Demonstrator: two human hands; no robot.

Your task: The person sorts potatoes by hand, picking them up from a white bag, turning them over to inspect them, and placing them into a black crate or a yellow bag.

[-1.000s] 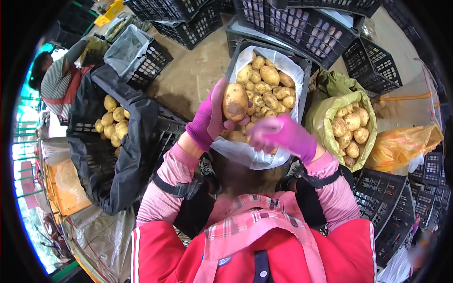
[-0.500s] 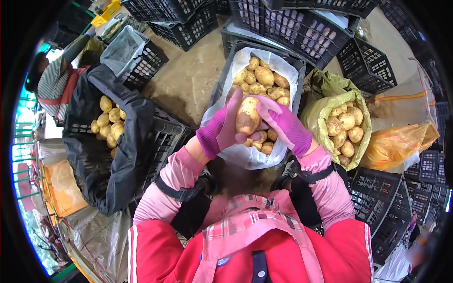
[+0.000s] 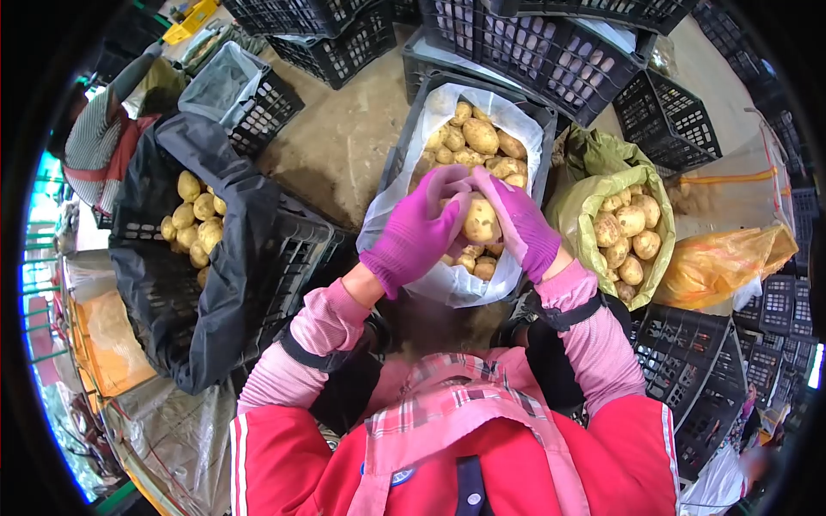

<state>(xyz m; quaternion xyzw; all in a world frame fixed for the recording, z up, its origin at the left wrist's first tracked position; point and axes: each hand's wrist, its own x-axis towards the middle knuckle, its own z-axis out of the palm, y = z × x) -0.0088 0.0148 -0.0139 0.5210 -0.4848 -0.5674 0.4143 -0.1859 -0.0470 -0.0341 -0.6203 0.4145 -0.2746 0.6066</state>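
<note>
Between my two gloved hands is a pale yellow potato [image 3: 481, 221] with dark marks on its skin. My left hand [image 3: 419, 228], in a purple glove, curls around its left side. The fingers of my right hand [image 3: 518, 219] close over its right side, so both hands grip it. Directly below them stands a black crate lined with a white plastic bag [image 3: 391, 211], holding several potatoes [image 3: 482, 138]. My hands cover the middle of that pile.
On the left, a crate with a black liner [image 3: 194, 331] holds potatoes. A green-yellow sack [image 3: 594, 275] of potatoes stands at right, beside an orange bag [image 3: 731, 267]. Black crates [image 3: 533, 56] are stacked ahead. Another person [image 3: 95, 146] is at far left.
The potato has turned in my hands and shifted slightly right. My left hand has rolled from palm-inward to curled over it, its back now showing.
</note>
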